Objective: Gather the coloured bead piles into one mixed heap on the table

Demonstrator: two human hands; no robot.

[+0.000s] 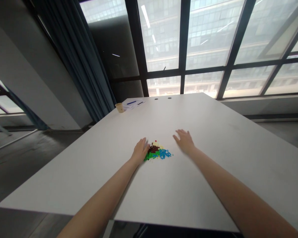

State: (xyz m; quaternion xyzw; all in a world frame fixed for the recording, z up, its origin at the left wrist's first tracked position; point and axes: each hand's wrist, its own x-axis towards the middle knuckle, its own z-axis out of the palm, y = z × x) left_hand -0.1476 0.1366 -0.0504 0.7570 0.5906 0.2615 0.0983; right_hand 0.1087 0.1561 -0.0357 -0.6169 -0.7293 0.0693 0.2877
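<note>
A low pile of small coloured pieces (154,149) lies on the white table, with dark brown, green, blue and pale yellow ones in patches and a red one at the far end. The pieces are too small for me to tell their kind. Against the left side of the pile rests my left hand (140,150), fingers stretched forward, touching or very near the brown and green pieces. My right hand (185,140) is to the right of the pile, apart from it, fingers spread and holding nothing.
The white table (89,172) reaches away toward large windows. At its far left stand a paper cup (119,107) and papers (134,104) with a blue pen (131,102) on them. Two small dark discs (169,98) sit near the far edge. A blue curtain (74,56) hangs at left.
</note>
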